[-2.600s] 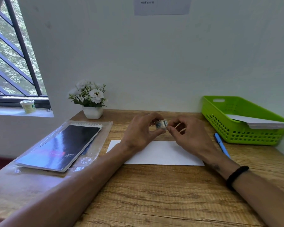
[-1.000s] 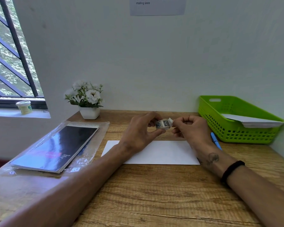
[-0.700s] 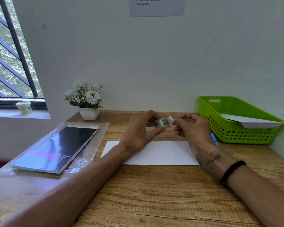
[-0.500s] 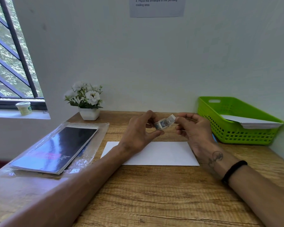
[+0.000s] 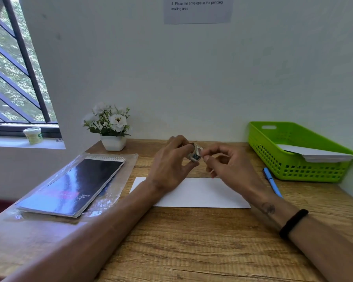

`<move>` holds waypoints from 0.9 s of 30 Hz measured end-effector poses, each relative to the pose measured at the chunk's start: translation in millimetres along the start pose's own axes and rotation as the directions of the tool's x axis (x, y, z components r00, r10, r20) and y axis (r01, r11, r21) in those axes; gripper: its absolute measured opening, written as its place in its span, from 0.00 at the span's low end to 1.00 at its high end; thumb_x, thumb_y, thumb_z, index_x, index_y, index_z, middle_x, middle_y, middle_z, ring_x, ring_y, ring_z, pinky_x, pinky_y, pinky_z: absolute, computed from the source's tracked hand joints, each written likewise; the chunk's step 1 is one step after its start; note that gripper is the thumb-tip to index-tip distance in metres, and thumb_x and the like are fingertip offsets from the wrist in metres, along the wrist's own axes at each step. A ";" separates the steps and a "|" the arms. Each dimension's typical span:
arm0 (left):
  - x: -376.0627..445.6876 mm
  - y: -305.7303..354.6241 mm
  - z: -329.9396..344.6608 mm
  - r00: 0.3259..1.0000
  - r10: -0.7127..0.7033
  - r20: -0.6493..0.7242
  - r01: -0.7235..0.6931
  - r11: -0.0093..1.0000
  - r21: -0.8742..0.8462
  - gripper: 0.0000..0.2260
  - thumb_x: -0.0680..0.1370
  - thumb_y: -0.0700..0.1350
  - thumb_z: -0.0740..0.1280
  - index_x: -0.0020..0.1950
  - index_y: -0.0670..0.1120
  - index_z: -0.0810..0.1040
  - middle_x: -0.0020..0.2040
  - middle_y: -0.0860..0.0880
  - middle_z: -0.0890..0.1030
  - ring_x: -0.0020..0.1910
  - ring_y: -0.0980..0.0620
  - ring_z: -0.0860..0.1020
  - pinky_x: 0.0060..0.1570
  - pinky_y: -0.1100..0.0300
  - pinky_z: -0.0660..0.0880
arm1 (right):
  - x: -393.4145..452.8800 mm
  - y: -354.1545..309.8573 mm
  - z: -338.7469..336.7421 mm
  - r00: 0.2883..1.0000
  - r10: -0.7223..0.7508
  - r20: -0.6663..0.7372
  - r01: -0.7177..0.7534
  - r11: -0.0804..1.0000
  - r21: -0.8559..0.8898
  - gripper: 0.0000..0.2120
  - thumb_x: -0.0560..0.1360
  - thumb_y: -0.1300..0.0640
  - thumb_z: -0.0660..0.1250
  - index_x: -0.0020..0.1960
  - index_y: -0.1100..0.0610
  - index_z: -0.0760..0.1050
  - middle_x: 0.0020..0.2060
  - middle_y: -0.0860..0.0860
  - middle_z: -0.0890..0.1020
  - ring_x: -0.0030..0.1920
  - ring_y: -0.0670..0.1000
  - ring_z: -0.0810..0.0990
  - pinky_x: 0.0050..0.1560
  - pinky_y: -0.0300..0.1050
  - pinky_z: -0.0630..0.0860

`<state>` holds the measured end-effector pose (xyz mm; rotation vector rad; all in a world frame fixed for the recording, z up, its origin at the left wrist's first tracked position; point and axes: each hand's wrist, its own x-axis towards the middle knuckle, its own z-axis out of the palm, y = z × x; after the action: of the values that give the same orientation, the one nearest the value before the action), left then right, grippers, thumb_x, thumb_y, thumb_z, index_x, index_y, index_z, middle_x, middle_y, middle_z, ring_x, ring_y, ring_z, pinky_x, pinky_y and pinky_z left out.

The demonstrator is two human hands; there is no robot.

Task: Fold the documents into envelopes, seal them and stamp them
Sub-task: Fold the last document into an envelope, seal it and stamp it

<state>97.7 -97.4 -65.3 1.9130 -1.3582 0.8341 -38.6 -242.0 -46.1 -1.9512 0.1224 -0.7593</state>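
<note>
A small roll of stamps (image 5: 195, 155) is held above the wooden desk, just beyond a white envelope (image 5: 200, 195) that lies flat in front of me. My left hand (image 5: 168, 166) grips the roll between thumb and fingers. My right hand (image 5: 229, 167) has its thumb and forefinger pinched at the roll's right edge, with the other fingers curled. The loose end of the stamp strip is too small to make out.
A green basket (image 5: 259, 139) holding white envelopes stands at the back right, with a blue pen (image 5: 272, 182) beside it. A dark spiral notebook in a plastic sleeve (image 5: 75, 185) lies on the left. A potted white flower (image 5: 113, 129) stands by the wall and a small jar (image 5: 33, 135) on the windowsill.
The short strip that my right hand had drawn out to the right is no longer stretched. My right fingers have come back against the roll, which my left hand has turned more upright.
</note>
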 end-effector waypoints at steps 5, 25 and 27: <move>-0.4 0.7 -0.3 0.999 -0.032 0.019 0.033 0.997 -0.067 0.11 0.76 0.47 0.78 0.55 0.46 0.84 0.53 0.50 0.75 0.47 0.53 0.75 0.42 0.53 0.79 | -6.1 3.1 6.7 0.975 -0.219 0.044 0.222 0.925 -0.308 0.06 0.77 0.54 0.73 0.54 0.48 0.81 0.51 0.42 0.82 0.41 0.42 0.83 0.38 0.37 0.81; -0.6 20.0 -3.6 0.996 -0.028 0.090 0.051 0.963 -0.263 0.15 0.84 0.42 0.59 0.64 0.42 0.81 0.62 0.50 0.75 0.56 0.56 0.76 0.53 0.64 0.74 | -0.4 4.7 -0.9 0.891 -0.446 -0.084 0.379 0.832 -0.405 0.07 0.77 0.59 0.74 0.55 0.56 0.84 0.52 0.48 0.78 0.42 0.42 0.83 0.40 0.37 0.82; -0.6 23.3 -2.7 0.995 -0.064 0.071 0.083 0.947 -0.310 0.15 0.87 0.45 0.58 0.63 0.44 0.83 0.61 0.51 0.78 0.57 0.57 0.77 0.52 0.68 0.73 | -0.7 5.2 -1.0 0.890 -0.449 -0.076 0.384 0.829 -0.407 0.08 0.78 0.58 0.74 0.56 0.56 0.84 0.52 0.48 0.78 0.42 0.43 0.83 0.39 0.38 0.83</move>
<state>74.9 -100.9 -61.0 1.7384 -1.3552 0.4937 -38.5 -245.2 -50.5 -2.3189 -0.0687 -1.2721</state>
